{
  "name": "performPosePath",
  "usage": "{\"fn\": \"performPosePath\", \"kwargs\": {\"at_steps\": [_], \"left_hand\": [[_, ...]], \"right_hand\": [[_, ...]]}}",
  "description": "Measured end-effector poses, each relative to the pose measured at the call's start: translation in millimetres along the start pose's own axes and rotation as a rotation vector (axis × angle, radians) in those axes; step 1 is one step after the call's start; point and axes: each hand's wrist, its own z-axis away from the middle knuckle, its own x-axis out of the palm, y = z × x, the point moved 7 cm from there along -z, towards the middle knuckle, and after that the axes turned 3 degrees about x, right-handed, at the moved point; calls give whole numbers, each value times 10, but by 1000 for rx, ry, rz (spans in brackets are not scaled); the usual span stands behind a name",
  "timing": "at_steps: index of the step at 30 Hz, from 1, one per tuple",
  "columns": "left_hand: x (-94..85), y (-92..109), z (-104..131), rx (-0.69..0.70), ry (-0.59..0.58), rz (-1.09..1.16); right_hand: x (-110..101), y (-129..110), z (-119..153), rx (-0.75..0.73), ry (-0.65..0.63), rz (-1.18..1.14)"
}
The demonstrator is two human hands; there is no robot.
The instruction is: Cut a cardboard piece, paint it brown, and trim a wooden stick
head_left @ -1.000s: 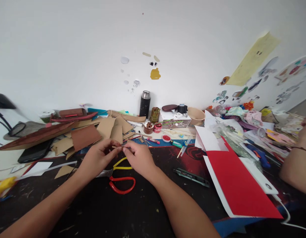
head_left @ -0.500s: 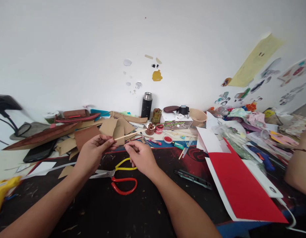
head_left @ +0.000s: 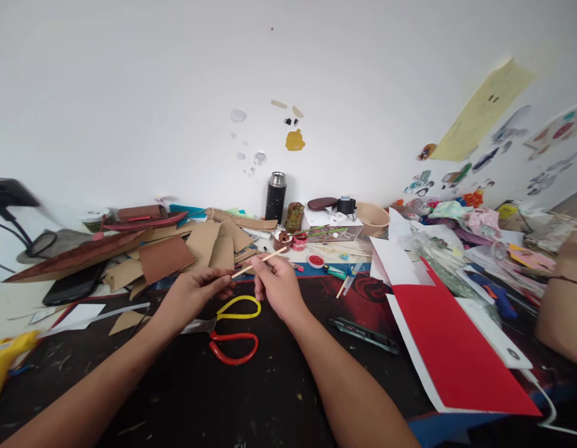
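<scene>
A thin wooden stick point(head_left: 243, 271) slants up to the right between my two hands. My left hand point(head_left: 192, 295) pinches its lower end between thumb and fingers. Closed around the stick's middle is my right hand point(head_left: 279, 290), with the thumb on top and the far tip showing past it. Below the hands, scissors point(head_left: 212, 325) with one yellow and one red handle lie on the dark mat point(head_left: 232, 404). Part of their blades is hidden by my left wrist.
Cardboard pieces point(head_left: 167, 258) and a brown boat-shaped model point(head_left: 78, 255) lie at the left, a yellow glue gun point(head_left: 10, 361) nearer. Behind stand a black flask point(head_left: 276, 198) and paint jars point(head_left: 300, 241). A cutter point(head_left: 363, 335) and red paper point(head_left: 456, 348) lie right, near another person's arm point(head_left: 561, 305).
My right hand has moved up and now grips the stick; before, it was apart from it. My left hand has shifted slightly right and down with the stick.
</scene>
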Motion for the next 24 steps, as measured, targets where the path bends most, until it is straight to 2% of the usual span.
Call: {"fn": "performPosePath", "kwargs": {"at_steps": [5, 11, 18, 24], "left_hand": [[118, 84, 25, 61, -110, -98], [94, 49, 28, 70, -107, -123], [39, 99, 34, 105, -27, -100], [126, 6, 27, 76, -98, -36]], "right_hand": [[20, -8, 2, 1, -43, 15], [36, 14, -5, 16, -66, 2], [35, 44, -11, 55, -63, -56], [5, 46, -20, 33, -36, -10]]}}
